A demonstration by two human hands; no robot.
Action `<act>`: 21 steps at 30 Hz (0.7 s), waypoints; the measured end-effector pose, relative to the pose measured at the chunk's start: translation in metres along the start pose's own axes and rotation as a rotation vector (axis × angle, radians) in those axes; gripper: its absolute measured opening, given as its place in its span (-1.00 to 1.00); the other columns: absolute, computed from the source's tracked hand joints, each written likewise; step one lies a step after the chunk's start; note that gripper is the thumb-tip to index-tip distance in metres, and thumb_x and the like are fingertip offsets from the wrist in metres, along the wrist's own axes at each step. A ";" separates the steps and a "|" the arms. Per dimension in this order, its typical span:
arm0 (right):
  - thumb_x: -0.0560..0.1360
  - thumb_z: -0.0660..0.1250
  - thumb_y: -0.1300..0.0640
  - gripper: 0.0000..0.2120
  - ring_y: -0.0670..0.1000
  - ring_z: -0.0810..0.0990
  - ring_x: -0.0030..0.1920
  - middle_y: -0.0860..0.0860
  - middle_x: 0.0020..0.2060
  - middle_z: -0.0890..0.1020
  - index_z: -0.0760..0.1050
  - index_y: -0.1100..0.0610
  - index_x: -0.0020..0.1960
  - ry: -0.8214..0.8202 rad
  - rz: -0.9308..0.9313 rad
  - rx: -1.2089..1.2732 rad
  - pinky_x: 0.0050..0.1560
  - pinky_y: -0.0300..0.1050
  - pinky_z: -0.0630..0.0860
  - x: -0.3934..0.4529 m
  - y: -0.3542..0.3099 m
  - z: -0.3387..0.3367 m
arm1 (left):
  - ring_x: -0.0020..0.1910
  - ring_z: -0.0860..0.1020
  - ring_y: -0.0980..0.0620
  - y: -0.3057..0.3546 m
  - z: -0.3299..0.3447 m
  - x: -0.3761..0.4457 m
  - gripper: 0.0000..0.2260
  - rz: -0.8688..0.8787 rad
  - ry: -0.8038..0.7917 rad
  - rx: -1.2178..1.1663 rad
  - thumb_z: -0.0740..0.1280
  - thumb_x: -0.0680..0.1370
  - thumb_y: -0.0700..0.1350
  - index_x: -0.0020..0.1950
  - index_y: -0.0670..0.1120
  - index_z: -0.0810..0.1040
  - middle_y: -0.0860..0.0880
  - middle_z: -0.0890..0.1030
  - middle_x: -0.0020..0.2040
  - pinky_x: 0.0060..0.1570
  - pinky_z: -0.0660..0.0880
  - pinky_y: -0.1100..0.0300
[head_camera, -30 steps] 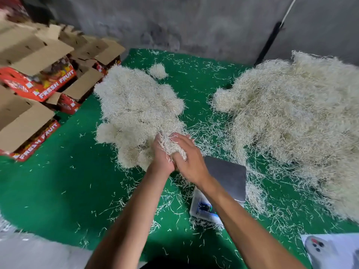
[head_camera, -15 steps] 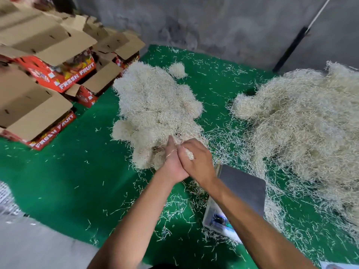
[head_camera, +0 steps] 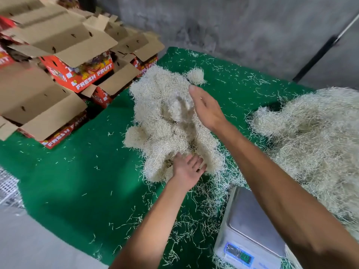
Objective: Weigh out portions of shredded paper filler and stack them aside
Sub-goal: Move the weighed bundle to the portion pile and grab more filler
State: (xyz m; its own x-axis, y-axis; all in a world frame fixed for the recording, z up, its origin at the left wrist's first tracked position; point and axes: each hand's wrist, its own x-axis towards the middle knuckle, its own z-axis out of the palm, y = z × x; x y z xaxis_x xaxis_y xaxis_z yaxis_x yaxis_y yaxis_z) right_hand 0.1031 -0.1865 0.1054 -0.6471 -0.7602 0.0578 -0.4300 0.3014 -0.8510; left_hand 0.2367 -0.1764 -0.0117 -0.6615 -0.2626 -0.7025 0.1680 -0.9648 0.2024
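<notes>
Stacking step, by the look of it: a blurred clump of shredded paper in the air just left of the right hand, over the pile of weighed portions at the middle of the green bench. Right hand released, fingers straight and spread, gripping nothing; clump apparently dropping free onto the pile. Left hand at the pile's near edge, palm down, fingers straight and touching the paper, likewise gripping nothing.

Scale near right, its metal platter bare, display lit but unreadable. Loose bulk heap of filler to the right, well apart from the portion pile across a strip of bench strewn with stray strands. Open red fruit cartons stacked far left. One small separate tuft at the far end of the pile.

Judged from the bare platter: this portion done, next one not yet begun. Next move likely: reach right to the bulk heap, pull off a handful, lay it on the platter, then add or pluck strands until the reading suits. Care needed there, since the strands cling and trail, so a handful may drag extra along or hang off the platter onto the bench and spoil the reading.
</notes>
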 end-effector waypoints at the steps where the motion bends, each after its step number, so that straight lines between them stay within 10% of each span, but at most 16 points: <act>1: 0.56 -0.06 -0.54 -0.23 -0.13 0.27 0.46 -0.03 0.60 0.29 0.25 -0.11 0.60 -0.007 0.018 -0.048 0.38 0.01 0.19 -0.005 0.008 0.000 | 0.39 0.46 -0.20 0.000 -0.002 0.003 -0.41 -0.002 0.002 0.032 0.02 0.69 0.23 0.50 -0.20 0.34 -0.23 0.48 0.41 0.44 0.33 -0.19; 4: 0.63 -0.10 -0.45 -0.26 0.03 0.39 0.49 0.07 0.56 0.36 0.28 0.01 0.59 -0.016 0.080 -0.102 0.46 -0.01 0.28 -0.033 0.043 0.003 | 0.40 0.45 -0.18 -0.007 -0.003 0.005 -0.49 -0.002 -0.007 0.165 0.06 0.71 0.14 0.51 -0.19 0.33 -0.22 0.47 0.42 0.47 0.31 -0.16; 10: 0.73 -0.01 -0.23 -0.59 -0.15 0.65 -0.01 -0.06 0.02 0.65 0.46 -0.06 0.34 0.161 0.185 -0.014 -0.21 -0.44 0.53 -0.127 0.122 -0.019 | 0.18 0.63 -0.10 -0.052 0.026 0.003 -0.64 0.085 -0.040 0.864 0.14 0.71 0.09 0.27 -0.14 0.54 -0.14 0.66 0.18 0.28 0.54 -0.10; 15: 0.74 0.08 -0.12 -0.60 -0.09 0.55 0.08 -0.13 0.07 0.55 0.49 0.09 0.39 0.333 0.274 -0.016 0.20 -0.12 0.48 -0.197 0.178 -0.079 | -0.04 0.66 0.02 -0.120 0.061 0.012 -0.75 0.220 -0.117 1.202 0.22 0.70 0.00 0.19 -0.15 0.55 -0.07 0.67 0.08 -0.08 0.64 0.18; 21: 0.70 0.24 0.02 -0.67 0.04 0.62 0.19 0.09 0.22 0.65 0.48 0.14 0.40 0.473 0.433 -0.052 0.28 0.12 0.56 -0.253 0.237 -0.151 | 0.10 0.64 -0.02 -0.204 0.099 0.044 -0.70 0.197 -0.212 1.361 0.30 0.67 -0.04 0.36 -0.15 0.50 -0.06 0.65 0.16 0.16 0.61 -0.02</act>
State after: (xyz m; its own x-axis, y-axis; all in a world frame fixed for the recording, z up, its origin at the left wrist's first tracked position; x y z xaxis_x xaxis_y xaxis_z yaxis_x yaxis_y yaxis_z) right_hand 0.0698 0.1642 -0.0317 -0.9717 -0.2306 -0.0514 -0.0894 0.5603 -0.8234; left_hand 0.1009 0.0108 -0.0170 -0.8280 -0.2655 -0.4939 -0.4841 -0.1063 0.8685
